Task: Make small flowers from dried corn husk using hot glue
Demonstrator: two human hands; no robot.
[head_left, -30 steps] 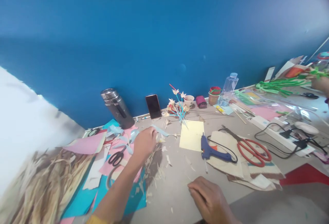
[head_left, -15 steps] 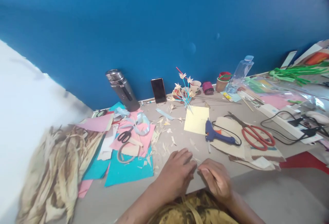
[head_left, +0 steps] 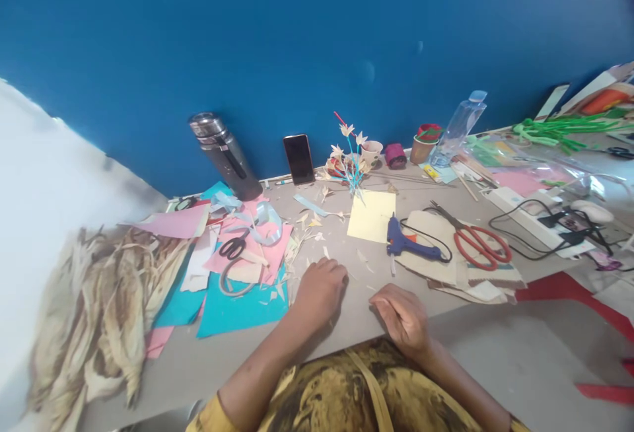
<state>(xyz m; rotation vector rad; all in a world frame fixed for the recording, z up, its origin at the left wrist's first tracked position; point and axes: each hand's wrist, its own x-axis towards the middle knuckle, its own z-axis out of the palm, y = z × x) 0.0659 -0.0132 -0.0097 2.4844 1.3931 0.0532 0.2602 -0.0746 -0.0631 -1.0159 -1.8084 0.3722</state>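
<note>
Fingers of both hands are curled loosely, nothing visibly held; finished paper flowers (head_left: 349, 154) stand upper centre, husk scraps (head_left: 307, 247) remain uncut.

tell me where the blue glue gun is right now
In the head view the blue glue gun lies on the table right of centre, between the yellow paper square and the red scissors.

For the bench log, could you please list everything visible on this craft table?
Dark steel flask: 1, grey, back left.
Phone: 1, black, leaning on wall.
Paper flower sprig: 1, cream, back centre.
Yellow paper sheet: 1, centre.
Blue glue gun: 1, right of sheet.
Red-handled scissors: 1, right.
Black-handled scissors: 1, on pink paper.
Dried husks: pile, tan, left.
Left hand: resting on table.
Right hand: at table edge.
</note>
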